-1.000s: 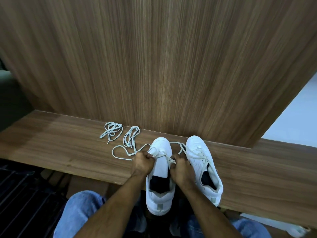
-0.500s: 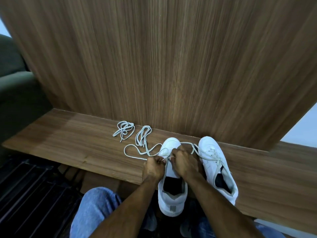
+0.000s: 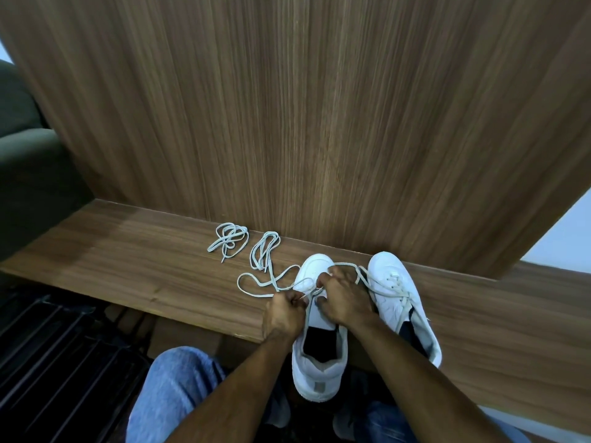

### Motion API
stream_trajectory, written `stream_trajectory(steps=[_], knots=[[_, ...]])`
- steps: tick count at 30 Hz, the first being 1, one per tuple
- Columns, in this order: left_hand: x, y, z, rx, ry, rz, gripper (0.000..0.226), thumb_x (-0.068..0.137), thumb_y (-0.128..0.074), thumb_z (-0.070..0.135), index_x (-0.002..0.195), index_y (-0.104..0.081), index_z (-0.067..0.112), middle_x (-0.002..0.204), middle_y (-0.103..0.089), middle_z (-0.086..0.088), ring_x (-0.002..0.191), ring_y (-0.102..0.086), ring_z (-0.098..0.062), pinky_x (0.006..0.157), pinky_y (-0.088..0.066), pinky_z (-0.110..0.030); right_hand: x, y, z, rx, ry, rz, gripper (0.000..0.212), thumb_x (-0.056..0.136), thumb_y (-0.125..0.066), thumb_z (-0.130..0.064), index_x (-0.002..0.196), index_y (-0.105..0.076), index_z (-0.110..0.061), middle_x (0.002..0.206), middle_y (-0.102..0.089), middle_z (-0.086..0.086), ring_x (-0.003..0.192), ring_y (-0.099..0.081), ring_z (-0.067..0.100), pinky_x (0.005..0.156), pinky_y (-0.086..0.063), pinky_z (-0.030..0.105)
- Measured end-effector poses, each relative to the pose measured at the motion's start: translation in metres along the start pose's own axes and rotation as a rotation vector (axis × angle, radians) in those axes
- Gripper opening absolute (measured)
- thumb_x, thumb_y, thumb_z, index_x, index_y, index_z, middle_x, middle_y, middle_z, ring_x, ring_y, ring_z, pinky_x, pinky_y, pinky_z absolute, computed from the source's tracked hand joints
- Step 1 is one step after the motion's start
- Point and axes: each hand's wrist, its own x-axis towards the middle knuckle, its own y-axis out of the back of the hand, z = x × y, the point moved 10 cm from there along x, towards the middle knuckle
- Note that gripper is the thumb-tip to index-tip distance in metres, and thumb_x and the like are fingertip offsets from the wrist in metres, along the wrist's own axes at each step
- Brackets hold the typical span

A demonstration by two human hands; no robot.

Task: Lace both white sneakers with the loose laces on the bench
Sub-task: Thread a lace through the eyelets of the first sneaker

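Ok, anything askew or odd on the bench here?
Mildly: the left sneaker overhangs the bench front edge at its heel. A tangled lace bundle lies apart by the wall panel. Both hands work the lace over that sneaker; nothing looks damaged.

Two white sneakers, the left sneaker (image 3: 319,362) half-laced and the right sneaker (image 3: 396,292) laced, sit toes toward the wall; two loose laces (image 3: 232,239) lie bundled beside them.

Head view, looking steeply down
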Motion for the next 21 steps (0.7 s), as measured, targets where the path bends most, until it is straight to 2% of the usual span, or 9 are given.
stream_trajectory(steps=[3, 5, 7, 9, 11, 12, 14, 18, 21], knots=[[-0.001, 0.002, 0.0, 0.008, -0.003, 0.007, 0.014, 0.084, -0.066, 0.036, 0.092, -0.074, 0.026, 0.093, -0.073, -0.007, 0.095, -0.066, -0.027, 0.079, -0.052, -0.031, -0.003, 0.0, -0.006, -0.13, 0.0, 0.02, 0.025, 0.092, -0.049, -0.024, 0.117, -0.052, -0.021, 0.131, -0.041, 0.004, 0.125, -0.043, 0.027, 0.085, -0.046, 0.038], [-0.001, 0.002, -0.001, 0.011, 0.002, 0.012, 0.015, 0.085, -0.066, 0.036, 0.091, -0.073, 0.025, 0.092, -0.072, -0.009, 0.094, -0.066, -0.029, 0.076, -0.05, -0.03, -0.002, 0.002, -0.006, -0.088, 0.01, 0.066, 0.015, 0.091, -0.05, -0.024, 0.103, -0.059, -0.026, 0.123, -0.045, 0.003, 0.116, -0.049, 0.026, 0.082, -0.047, 0.037], [0.0, 0.002, -0.002, 0.011, 0.008, 0.02, 0.015, 0.084, -0.066, 0.035, 0.089, -0.073, 0.023, 0.09, -0.071, -0.012, 0.093, -0.065, -0.031, 0.073, -0.048, -0.029, -0.002, 0.013, 0.002, 0.199, -0.046, 0.15, 0.016, 0.087, -0.051, -0.017, 0.081, -0.059, -0.03, 0.109, -0.051, -0.003, 0.103, -0.055, 0.021, 0.081, -0.051, 0.038], [0.0, 0.003, -0.002, 0.001, 0.009, 0.022, 0.014, 0.085, -0.067, 0.033, 0.086, -0.073, 0.021, 0.089, -0.071, -0.014, 0.091, -0.066, -0.032, 0.072, -0.047, -0.027, -0.009, 0.037, 0.031, 0.76, -0.229, 0.369, 0.029, 0.082, -0.049, -0.004, 0.071, -0.06, -0.028, 0.098, -0.056, -0.003, 0.088, -0.059, 0.017, 0.077, -0.052, 0.033], [0.001, 0.003, 0.002, -0.014, -0.019, 0.022, 0.012, 0.085, -0.067, 0.028, 0.082, -0.074, 0.02, 0.086, -0.071, -0.013, 0.088, -0.067, -0.031, 0.07, -0.048, -0.026, -0.025, 0.058, 0.064, 1.158, -0.397, 0.627, 0.027, 0.084, -0.049, 0.003, 0.077, -0.063, -0.018, 0.102, -0.059, 0.003, 0.085, -0.059, 0.017, 0.07, -0.045, 0.015], [0.0, 0.003, 0.002, -0.004, -0.023, 0.024, 0.011, 0.085, -0.066, 0.026, 0.08, -0.074, 0.019, 0.084, -0.071, -0.011, 0.086, -0.067, -0.029, 0.068, -0.046, -0.024, -0.033, 0.067, 0.073, 1.157, -0.433, 0.703, 0.021, 0.085, -0.051, 0.002, 0.084, -0.063, -0.015, 0.107, -0.058, 0.003, 0.088, -0.059, 0.016, 0.07, -0.042, 0.015], [-0.001, 0.004, 0.002, 0.004, -0.025, 0.032, 0.011, 0.085, -0.066, 0.024, 0.08, -0.074, 0.02, 0.082, -0.072, -0.009, 0.085, -0.068, -0.026, 0.067, -0.043, -0.022, -0.04, 0.082, 0.074, 0.923, -0.395, 0.704, 0.02, 0.087, -0.057, -0.008, 0.104, -0.06, -0.017, 0.116, -0.051, -0.002, 0.093, -0.055, 0.013, 0.077, -0.04, 0.024], [-0.003, 0.004, 0.003, 0.014, -0.029, 0.031, 0.012, 0.085, -0.065, 0.028, 0.084, -0.075, 0.021, 0.084, -0.072, -0.009, 0.085, -0.067, -0.027, 0.067, -0.043, -0.023, -0.025, 0.068, 0.018, 0.269, -0.013, 0.406, 0.036, 0.084, -0.062, -0.027, 0.12, -0.058, -0.024, 0.13, -0.046, 0.0, 0.12, -0.047, 0.02, 0.092, -0.044, 0.037], [-0.004, 0.003, 0.004, -0.008, -0.029, 0.015, 0.014, 0.085, -0.066, 0.032, 0.087, -0.075, 0.021, 0.087, -0.073, -0.008, 0.087, -0.068, -0.025, 0.068, -0.046, -0.024, -0.015, 0.024, -0.011, -0.169, 0.081, 0.143, 0.041, 0.087, -0.054, -0.036, 0.127, -0.055, -0.024, 0.144, -0.037, 0.003, 0.144, -0.02, 0.024, 0.113, -0.024, 0.045]])
